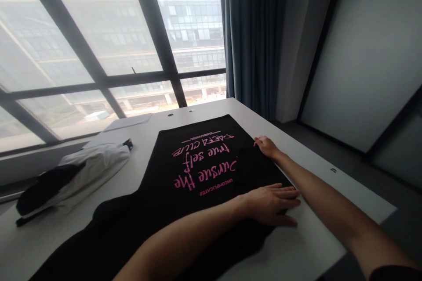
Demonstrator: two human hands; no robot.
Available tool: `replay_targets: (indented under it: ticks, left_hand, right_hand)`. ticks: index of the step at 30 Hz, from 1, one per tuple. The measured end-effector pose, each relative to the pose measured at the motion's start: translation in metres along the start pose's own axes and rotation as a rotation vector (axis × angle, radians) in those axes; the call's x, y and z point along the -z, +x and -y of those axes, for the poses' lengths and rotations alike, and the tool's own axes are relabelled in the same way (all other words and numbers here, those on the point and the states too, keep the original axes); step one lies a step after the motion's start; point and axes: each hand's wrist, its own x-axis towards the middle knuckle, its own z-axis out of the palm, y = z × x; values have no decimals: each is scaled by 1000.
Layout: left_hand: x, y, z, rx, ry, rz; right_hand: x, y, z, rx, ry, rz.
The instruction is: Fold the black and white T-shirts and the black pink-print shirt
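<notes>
A black T-shirt (204,140) lies spread over the white table, its pink lettering upside down from where I look. My left hand (273,204) rests flat on it near the right edge, fingers stretched out and the tips reaching just past the cloth. Farther up that same side, my right hand (265,145) has its fingers closed on the shirt's edge. My left forearm crosses over the lower part of the shirt and hides some of it. The near end of the shirt runs out of view at the bottom.
A crumpled white and black garment (95,171) lies on the left of the table (316,184). Beyond it is a pale flat sheet (128,121) by the window. A small dark object (333,170) sits near the right table edge. A blue curtain (253,44) hangs behind.
</notes>
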Motion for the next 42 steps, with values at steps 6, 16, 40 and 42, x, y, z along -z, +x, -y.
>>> replay_targets:
  ticks: [6,16,40,42]
  left_hand:
    - [3,0,-3,39,-14,37]
    - [1,0,-1,17,3,28]
    - [-3,0,2,6,0,-13]
    - [-2,0,1,7,-3,-14]
  right_hand:
    - [0,2,-7,6,-86,-1]
    - [0,0,-9,31,-69,-54]
    - [-13,-5,-6,0,-344,231]
    - [-12,-5,-5,-9,-341,244]
